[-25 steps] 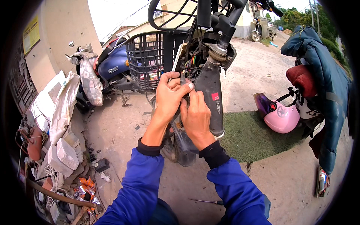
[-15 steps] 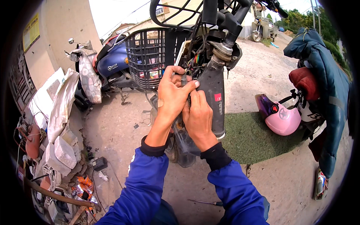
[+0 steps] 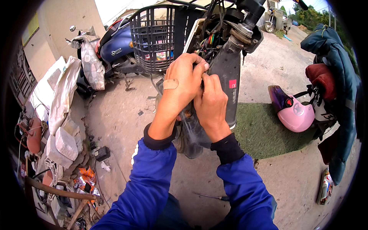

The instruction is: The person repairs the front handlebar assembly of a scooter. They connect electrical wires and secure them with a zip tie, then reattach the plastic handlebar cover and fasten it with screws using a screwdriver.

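Left hand (image 3: 183, 76) and right hand (image 3: 212, 102) working close by exposed wiring (image 3: 211, 39)
Fingers (image 3: 215, 85) are bunching close; cannot tell whether they're clamping anything. The wiring is lying beside the black column (image 3: 225, 69); hard tugging could be loosening a lead.

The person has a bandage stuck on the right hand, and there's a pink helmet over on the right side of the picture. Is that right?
Not quite: the bandage is on the left hand, as the head view shows. The pink helmet is indeed over on the right side of the picture.
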{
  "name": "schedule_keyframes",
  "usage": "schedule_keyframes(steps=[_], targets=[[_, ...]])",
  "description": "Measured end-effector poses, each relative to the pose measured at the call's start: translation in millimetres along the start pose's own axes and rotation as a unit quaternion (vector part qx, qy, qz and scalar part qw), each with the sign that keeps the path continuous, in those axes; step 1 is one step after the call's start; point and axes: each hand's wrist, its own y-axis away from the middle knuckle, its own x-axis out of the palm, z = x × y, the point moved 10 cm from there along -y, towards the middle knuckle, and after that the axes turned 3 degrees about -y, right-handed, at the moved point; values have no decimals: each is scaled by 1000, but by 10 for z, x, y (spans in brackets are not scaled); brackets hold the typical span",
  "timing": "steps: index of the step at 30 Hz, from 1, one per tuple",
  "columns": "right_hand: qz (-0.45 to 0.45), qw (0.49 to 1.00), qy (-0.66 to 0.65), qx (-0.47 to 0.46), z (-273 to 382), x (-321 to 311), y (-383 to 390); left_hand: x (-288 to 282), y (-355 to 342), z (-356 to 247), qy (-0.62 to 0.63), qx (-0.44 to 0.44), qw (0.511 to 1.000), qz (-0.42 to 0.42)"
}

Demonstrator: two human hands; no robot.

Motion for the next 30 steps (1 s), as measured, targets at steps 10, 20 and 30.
schedule_keyframes(steps=[10,20,30], targets=[[14,1000,-3,-6,52,-8,-52,-55,179,-391,-173,133,970,-102],[19,1000,12,-4,38,21,-48,-96,81,-240,-46,148,981,-117],[36,997,64,-2,101,41,-60,-103,-1,104,157,48,984,-63]])
